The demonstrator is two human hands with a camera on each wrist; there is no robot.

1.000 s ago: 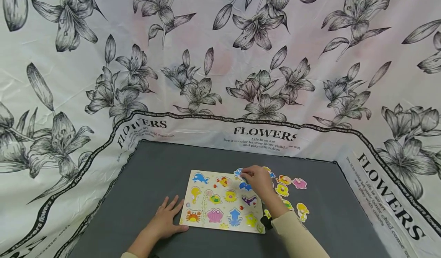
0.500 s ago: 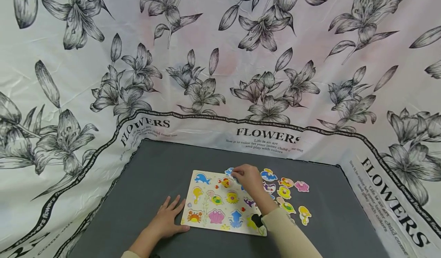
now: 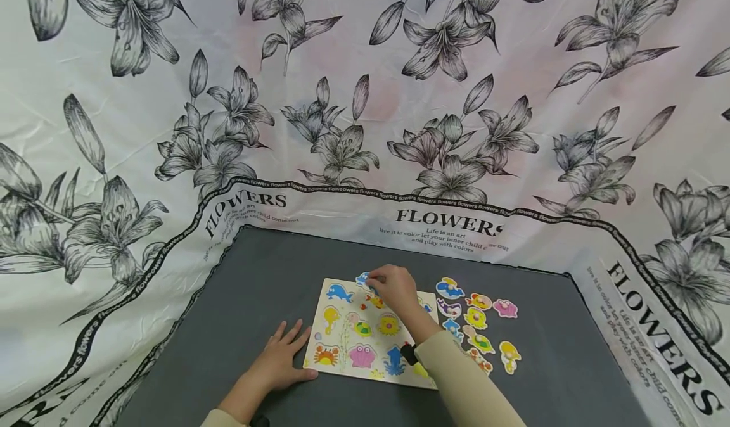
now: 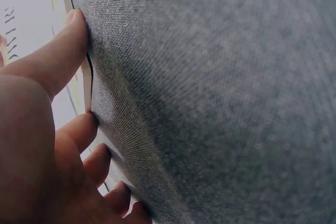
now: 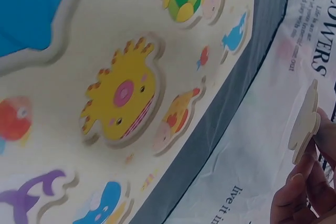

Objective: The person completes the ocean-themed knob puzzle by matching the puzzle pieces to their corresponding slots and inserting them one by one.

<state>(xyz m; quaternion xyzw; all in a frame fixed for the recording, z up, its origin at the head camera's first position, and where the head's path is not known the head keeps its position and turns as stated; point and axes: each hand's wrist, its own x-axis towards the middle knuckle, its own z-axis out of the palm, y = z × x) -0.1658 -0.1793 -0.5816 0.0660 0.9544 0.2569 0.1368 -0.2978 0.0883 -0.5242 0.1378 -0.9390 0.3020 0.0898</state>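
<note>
A wooden puzzle board printed with sea animals lies on the dark grey table. My right hand is over its far edge and pinches a small blue-and-white puzzle piece. In the right wrist view, the piece shows its plain wooden back and edge, held between thumb and fingers. Its exact animal cannot be made out. My left hand rests on the table at the board's left side with fingers spread. In the left wrist view, the thumb and index finger of that hand touch the board's edge.
Several loose puzzle pieces lie right of the board, among them a blue whale, a pink shell, a green turtle and a yellow seahorse. A flower-printed cloth rises behind the table.
My right hand has moved left along the board's far edge with the blue piece, uncovering loose pieces at the right. The left hand stays by the board. The head view has shifted slightly.
</note>
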